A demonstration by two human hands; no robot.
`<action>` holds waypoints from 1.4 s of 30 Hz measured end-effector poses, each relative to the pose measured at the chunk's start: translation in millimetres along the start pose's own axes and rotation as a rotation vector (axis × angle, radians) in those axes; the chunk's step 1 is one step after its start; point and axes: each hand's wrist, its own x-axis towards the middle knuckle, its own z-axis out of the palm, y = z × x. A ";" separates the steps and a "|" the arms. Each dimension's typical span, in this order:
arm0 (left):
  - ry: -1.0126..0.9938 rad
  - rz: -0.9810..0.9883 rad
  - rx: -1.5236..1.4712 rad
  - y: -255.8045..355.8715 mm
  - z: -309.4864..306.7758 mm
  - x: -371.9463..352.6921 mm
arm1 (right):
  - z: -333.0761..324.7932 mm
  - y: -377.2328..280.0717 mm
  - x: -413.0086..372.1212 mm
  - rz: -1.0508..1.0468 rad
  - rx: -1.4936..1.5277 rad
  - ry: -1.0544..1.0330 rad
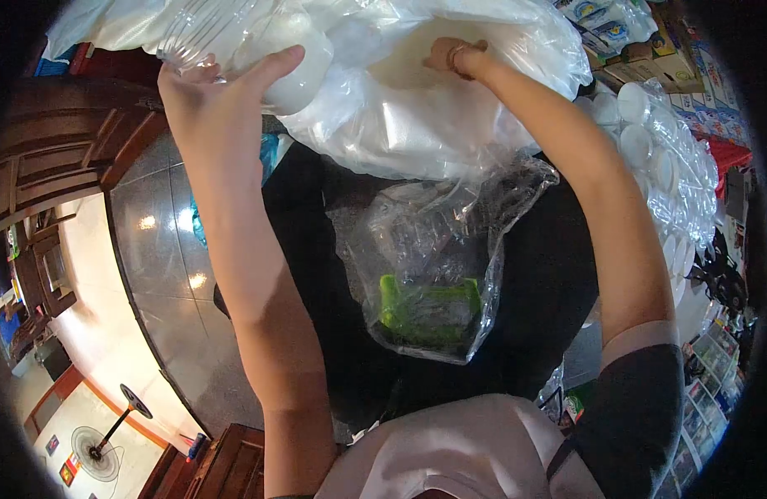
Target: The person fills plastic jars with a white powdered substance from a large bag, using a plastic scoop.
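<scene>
At the upper left, my left hand [234, 83] is wrapped around a stack of clear ridged plastic cups [205, 29], its thumb stretched out to the right. Beside that thumb is a smooth, rounded white piece [304, 71]. A large translucent white plastic bag [400, 125] spreads across the top of the view. My right hand [457, 58] reaches into the bag's opening with its fingers curled; what they hold, if anything, is hidden. An empty-looking clear plastic bag [433, 224] hangs below the white one, between my legs.
A green plastic stool [429, 303] shows through the clear bag. Wrapped stacks of white round items [650, 158] stand at the right, near cartons [658, 66]. At the left are dark wooden furniture [67, 150], grey floor tiles [175, 241] and a standing fan [96, 453].
</scene>
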 end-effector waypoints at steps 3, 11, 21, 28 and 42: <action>0.016 0.048 0.011 7.8 5.8 -3.3 | -11.1 21.3 14.2 -0.209 0.391 -0.128; -0.031 -0.025 0.142 3.4 -3.6 2.4 | 3.2 27.1 18.4 -0.177 -0.136 0.063; 0.039 0.024 0.164 2.2 0.5 1.9 | 0.1 20.8 34.4 -0.129 0.270 -0.006; 0.082 0.028 0.189 -1.0 -0.9 2.2 | -5.9 24.7 8.9 -0.106 0.155 0.085; 0.083 -0.031 0.263 5.6 1.9 0.9 | 18.5 31.8 52.2 -0.285 0.306 0.263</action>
